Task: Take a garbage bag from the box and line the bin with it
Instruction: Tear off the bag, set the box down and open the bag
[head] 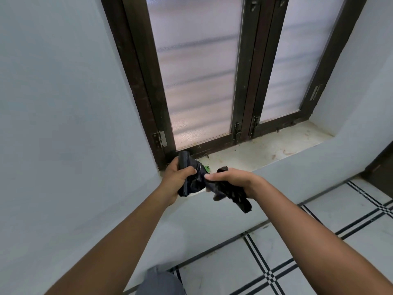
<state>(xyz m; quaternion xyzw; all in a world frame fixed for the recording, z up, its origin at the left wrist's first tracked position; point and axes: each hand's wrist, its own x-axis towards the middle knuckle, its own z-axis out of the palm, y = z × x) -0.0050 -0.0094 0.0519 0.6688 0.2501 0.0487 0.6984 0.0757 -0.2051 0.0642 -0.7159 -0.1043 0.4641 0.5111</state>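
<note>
Black garbage bag plastic (pixel 200 174) stretches between my two hands, just in front of the window sill's left end. My left hand (pixel 177 177) grips a tight black roll of bags (pixel 183 165) that stands upright in its fist. My right hand (pixel 231 180) is closed on a crumpled black bag whose folded end (pixel 242 204) hangs below the fist. A small bit of green (pixel 207 168) shows behind the plastic on the sill; I cannot tell what it is. No box and no bin are in view.
A pale stone window sill (pixel 265 147) runs right from my hands, under a dark-framed window (pixel 246 86) with frosted panes. Blue-grey wall (pixel 63 124) fills the left. White floor tiles with black lines (pixel 276 262) lie below right. A dark door edge (pixel 380 167) is at far right.
</note>
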